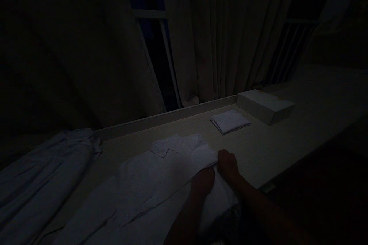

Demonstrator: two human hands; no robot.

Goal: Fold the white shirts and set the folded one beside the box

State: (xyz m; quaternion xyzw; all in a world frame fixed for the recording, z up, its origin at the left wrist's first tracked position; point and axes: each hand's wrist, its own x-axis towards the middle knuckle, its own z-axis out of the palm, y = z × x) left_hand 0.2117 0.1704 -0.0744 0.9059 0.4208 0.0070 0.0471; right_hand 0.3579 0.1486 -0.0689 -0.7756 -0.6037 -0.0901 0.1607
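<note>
Lying flat, collared white shirt (149, 183)

I see my two forearms reaching forward from the lower edge, close together. My left hand (203, 180) lies palm down, fingers curled a little. My right hand (227, 164) sits just beside it, knuckles up, fingers bent downward.

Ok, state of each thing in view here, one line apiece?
Shirt: spread flat on the counter, collar away from the person.
Left hand: resting on the shirt's edge.
Right hand: fingers curled at the same edge.
Small cloth: folded.
Box: closed.
Second garment: unfolded, rumpled.
Curtains: partly open.
</note>
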